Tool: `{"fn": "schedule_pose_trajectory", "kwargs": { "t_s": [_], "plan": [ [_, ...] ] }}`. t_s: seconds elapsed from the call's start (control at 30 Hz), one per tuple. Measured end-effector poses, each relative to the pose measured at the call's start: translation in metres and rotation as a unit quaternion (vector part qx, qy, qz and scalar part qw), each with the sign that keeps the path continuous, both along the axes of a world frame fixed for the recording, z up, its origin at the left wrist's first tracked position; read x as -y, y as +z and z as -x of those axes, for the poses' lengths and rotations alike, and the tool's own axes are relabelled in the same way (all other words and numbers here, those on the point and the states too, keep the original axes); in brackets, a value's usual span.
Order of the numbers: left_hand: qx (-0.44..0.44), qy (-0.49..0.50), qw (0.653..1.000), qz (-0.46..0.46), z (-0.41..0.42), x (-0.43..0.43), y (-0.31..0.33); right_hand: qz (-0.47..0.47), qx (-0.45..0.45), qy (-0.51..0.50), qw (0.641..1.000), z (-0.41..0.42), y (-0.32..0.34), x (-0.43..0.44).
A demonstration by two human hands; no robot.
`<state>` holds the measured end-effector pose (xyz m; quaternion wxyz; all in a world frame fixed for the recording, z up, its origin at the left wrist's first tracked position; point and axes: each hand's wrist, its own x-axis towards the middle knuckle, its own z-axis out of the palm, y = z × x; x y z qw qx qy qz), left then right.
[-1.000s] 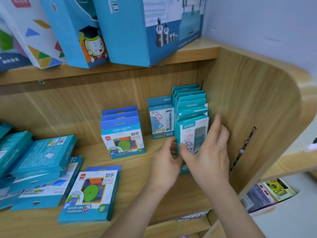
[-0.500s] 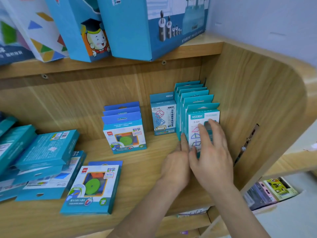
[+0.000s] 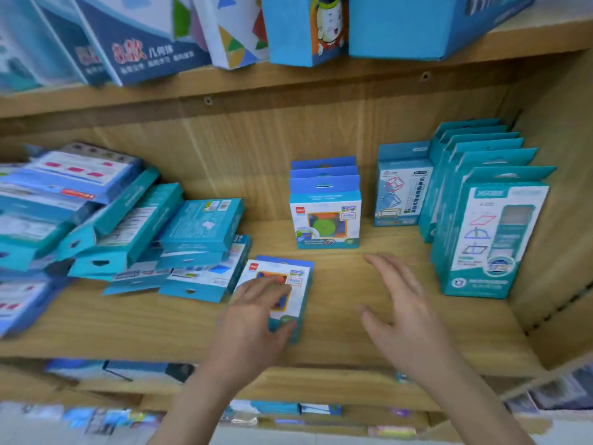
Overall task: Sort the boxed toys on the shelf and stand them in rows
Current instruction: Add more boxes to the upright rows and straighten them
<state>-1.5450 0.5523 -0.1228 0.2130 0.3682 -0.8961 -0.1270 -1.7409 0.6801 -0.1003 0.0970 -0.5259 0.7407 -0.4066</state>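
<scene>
A flat blue toy box (image 3: 296,285) with a green disc on its front lies near the shelf's front edge. My left hand (image 3: 253,316) rests on it, fingers spread over its face and thumb at its near corner. My right hand (image 3: 404,303) hovers open above the bare shelf board (image 3: 337,335), holding nothing. Behind stands a short row of matching blue boxes (image 3: 324,216). At the right, a row of tall teal boxes (image 3: 487,239) stands against the side wall, with a single teal box (image 3: 401,191) upright beside it.
A loose pile of teal and blue boxes (image 3: 199,226) lies flat and tilted on the shelf's left half. The wooden side wall (image 3: 558,200) closes the right end. Large boxes (image 3: 144,36) stand on the upper shelf, and more goods show blurred below.
Both hands have left the front teal box of the right row, which now stands upright. My left hand moved left onto the flat blue box; my view swung left.
</scene>
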Motion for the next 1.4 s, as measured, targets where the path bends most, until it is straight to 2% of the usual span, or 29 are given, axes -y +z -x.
{"fn": "schedule_pose_trajectory", "kwargs": {
  "t_s": [0.07,0.17,0.27,0.4,0.53,0.63,0.73,0.8,0.93,1.1,1.27,1.4],
  "plan": [
    [0.026,0.02,0.999,-0.022,-0.021,0.0,-0.013,-0.019,0.034,0.043,0.998,-0.017,-0.008,0.012],
    [-0.058,0.079,0.992,-0.083,-0.03,-0.007,-0.024,-0.066,0.123,0.059,0.988,-0.04,-0.019,0.031],
    [-0.083,0.124,0.984,-0.101,-0.023,-0.008,-0.024,-0.112,0.194,0.053,0.973,-0.062,-0.023,0.046],
    [-0.052,0.154,0.98,-0.113,-0.023,0.001,-0.017,-0.079,0.233,0.02,0.969,-0.078,-0.027,0.058],
    [-0.074,0.177,0.962,-0.193,-0.034,0.005,-0.004,-0.053,0.344,-0.034,0.937,-0.083,-0.02,0.06],
    [-0.149,0.166,0.942,-0.249,-0.046,-0.002,-0.002,-0.012,0.426,-0.083,0.901,-0.089,-0.02,0.057],
    [-0.295,0.112,0.899,-0.304,-0.052,-0.006,-0.002,0.087,0.513,-0.129,0.844,-0.093,-0.013,0.054],
    [-0.341,0.082,0.883,-0.313,-0.053,-0.006,0.001,0.121,0.501,-0.128,0.848,-0.098,-0.009,0.055],
    [-0.365,0.035,0.876,-0.313,-0.055,-0.004,0.004,0.133,0.439,-0.113,0.882,-0.109,-0.005,0.063],
    [-0.353,-0.001,0.87,-0.344,-0.055,0.003,0.006,0.164,0.427,-0.085,0.885,-0.107,-0.001,0.055],
    [-0.305,-0.049,0.905,-0.292,-0.026,0.01,0.017,0.195,0.411,-0.108,0.884,-0.084,0.006,0.041],
    [-0.27,-0.045,0.932,-0.239,0.013,0.023,0.022,0.202,0.375,-0.122,0.896,-0.056,0.008,0.045]
  ]
}}
